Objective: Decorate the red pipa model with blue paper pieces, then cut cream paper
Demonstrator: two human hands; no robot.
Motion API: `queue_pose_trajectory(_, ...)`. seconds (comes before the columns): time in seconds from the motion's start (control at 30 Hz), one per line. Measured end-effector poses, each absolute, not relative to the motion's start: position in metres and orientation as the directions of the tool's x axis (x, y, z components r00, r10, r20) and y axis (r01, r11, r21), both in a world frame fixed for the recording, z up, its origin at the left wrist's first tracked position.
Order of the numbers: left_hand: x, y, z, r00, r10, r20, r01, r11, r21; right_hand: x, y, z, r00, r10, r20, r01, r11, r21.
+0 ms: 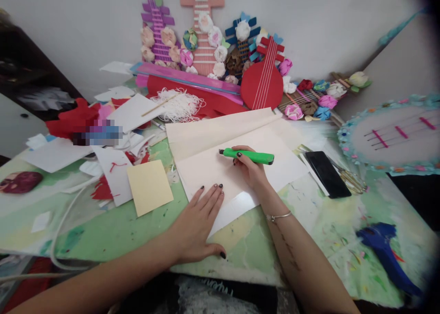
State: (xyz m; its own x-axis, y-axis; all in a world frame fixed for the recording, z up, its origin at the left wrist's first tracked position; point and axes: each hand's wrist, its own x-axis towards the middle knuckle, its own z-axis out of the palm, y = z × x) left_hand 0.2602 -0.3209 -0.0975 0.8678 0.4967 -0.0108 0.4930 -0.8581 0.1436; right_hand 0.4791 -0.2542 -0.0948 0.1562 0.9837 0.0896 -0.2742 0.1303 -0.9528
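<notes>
A large cream sheet (213,167) lies on the paint-stained table (113,231), its far part folded up. My left hand (197,224) lies flat on the sheet's near left edge, fingers stretched out, holding it down. My right hand (249,169) is closed around a green utility knife (247,156), held level over the middle of the sheet with its tip pointing left.
A black phone (326,173) and scissors (350,179) lie right of the sheet, a blue glue gun (385,250) at the near right. A yellow square (149,186), white and red paper scraps sit left. Paper guitars with flowers (263,78) line the wall; a round decorated piece (395,135) is far right.
</notes>
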Motion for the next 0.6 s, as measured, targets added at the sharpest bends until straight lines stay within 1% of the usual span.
queue_pose_trajectory(0.33, 0.2580, -0.3179, -0.0985, 0.885, 0.465, 0.014, 0.460, -0.878, 0.133, 0.4797, -0.2557, -0.0952, 0.154, 0.984, 0.090, -0.217, 0.123, -0.968)
queue_pose_trajectory(0.6, 0.2557, -0.3150, -0.0955, 0.892, 0.451, -0.021, 0.449, -0.881, 0.148, 0.4779, -0.2573, -0.0922, 0.134, 0.986, 0.100, -0.241, 0.131, -0.962)
